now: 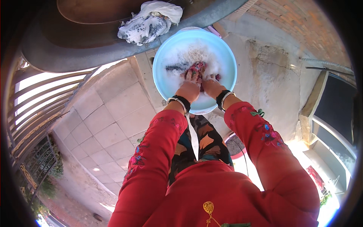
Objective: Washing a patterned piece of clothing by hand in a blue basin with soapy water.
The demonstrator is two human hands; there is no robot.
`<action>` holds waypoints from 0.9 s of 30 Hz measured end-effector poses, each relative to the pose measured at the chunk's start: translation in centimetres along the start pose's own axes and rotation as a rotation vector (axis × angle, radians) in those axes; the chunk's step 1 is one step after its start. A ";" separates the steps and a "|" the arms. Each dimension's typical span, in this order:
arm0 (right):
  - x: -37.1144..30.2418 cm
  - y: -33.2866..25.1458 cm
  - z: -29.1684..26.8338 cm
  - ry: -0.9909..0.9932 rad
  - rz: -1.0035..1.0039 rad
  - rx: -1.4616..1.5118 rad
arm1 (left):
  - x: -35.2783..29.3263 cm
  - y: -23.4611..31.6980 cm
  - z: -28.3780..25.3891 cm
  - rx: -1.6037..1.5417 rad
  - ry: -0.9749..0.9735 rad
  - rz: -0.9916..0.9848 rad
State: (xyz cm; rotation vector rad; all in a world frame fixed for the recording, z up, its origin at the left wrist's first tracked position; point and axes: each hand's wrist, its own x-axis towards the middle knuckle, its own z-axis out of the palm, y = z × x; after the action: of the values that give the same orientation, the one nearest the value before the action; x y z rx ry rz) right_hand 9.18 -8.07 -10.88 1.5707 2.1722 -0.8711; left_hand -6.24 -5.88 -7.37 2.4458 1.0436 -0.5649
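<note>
A light blue basin (158, 75) in front of me holds water covered with white suds (198, 49). Both my hands are in it, side by side near its middle. My left hand (190, 87) has its fingers closed round a wet red patterned cloth (198, 67). Close beside it, my right hand (212, 86) grips the same cloth, its fingertips partly hidden by foam. A dark piece of cloth (177, 67) floats in the suds left of my hands. How far the red cloth reaches under the foam cannot be seen.
A crumpled white cloth with dark spots (149, 26) lies on a dark rounded ledge (75, 45) beyond the basin. Pale floor tiles (107, 117) and a slatted railing (45, 90) are on the left. A brick wall (302, 22) stands at the far right.
</note>
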 end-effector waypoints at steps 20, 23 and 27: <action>1.0 3.6 -5.5 0.163 -0.046 0.441 | 1.6 -1.0 -4.1 -1.718 -0.064 -0.314; -1.9 1.0 -8.1 0.306 -0.063 0.725 | -1.1 1.1 -5.6 -2.321 0.112 -0.445; -4.0 -2.2 -7.9 0.211 -0.123 1.556 | -0.3 2.4 -5.0 -2.750 0.126 -0.251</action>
State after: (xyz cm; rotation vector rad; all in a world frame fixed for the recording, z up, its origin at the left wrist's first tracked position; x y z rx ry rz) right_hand 9.26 -6.43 -1.91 2.0279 1.5350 -2.9301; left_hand -3.64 -4.92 -2.56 -0.1352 0.7479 0.7322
